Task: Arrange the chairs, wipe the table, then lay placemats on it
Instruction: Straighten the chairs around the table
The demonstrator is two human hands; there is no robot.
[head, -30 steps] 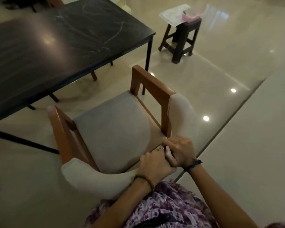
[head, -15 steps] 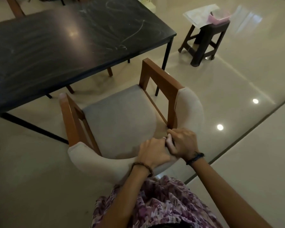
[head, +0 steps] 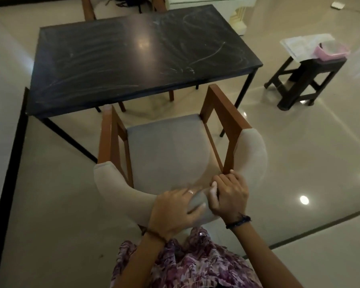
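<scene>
Left hand (head: 175, 213) is curled over the padded backrest (head: 121, 188) of the armchair (head: 166, 156), fingers wrapped onto its inner face. Right hand (head: 229, 196) grips the same backrest just beside it, at 3 o'clock from the left, fingertips near the foot of the right wooden arm post (head: 230, 154). The two hands are touching or nearly so; contact cannot be confirmed.

The armchair stands at the near long edge of the black table (head: 133, 59), seat facing the table, its arm fronts at or just short of the table edge.

Assessment: the step in hand is chair arrangement, the first of three. The tabletop carries pale smears and no placemats, so wiping and laying appear not yet done. The next move likely calls for a straight push toward 12 o'clock, with the arms kept clear of the table's underside.

Against the earlier frames: the armchair sat skewed, its front pointing toward 11 o'clock; it is now squared to the table and closer in. Both hands keep their hold on the backrest.

Outward: a second chair (head: 87, 7) at the table's far side. At 2 o'clock, a dark stool (head: 299, 75) bearing papers (head: 299, 45) and a pink container (head: 330, 50).
</scene>
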